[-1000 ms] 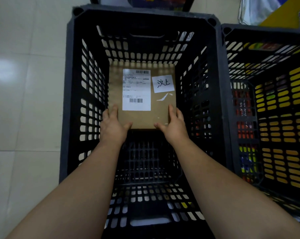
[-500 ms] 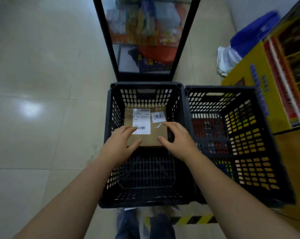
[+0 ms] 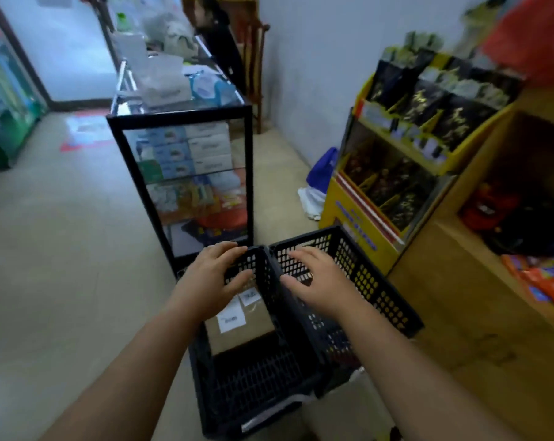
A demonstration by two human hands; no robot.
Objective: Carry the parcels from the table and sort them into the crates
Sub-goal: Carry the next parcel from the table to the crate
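A flat brown parcel with white labels lies on the bottom of the left black crate. A second black crate stands right beside it. My left hand hovers above the left crate with relaxed fingers and holds nothing. My right hand hangs over the seam between the two crates, fingers spread, also empty. Both hands are well above the parcel and apart from it.
A glass display counter with a black frame stands just beyond the crates. A yellow snack rack and a wooden shelf unit line the right. A person is behind the counter. Tiled floor stretches to the left.
Both hands let go of the parcel, which stays in the left crate, and rose out of it. The view lifted from the crate's inside to the whole shop.
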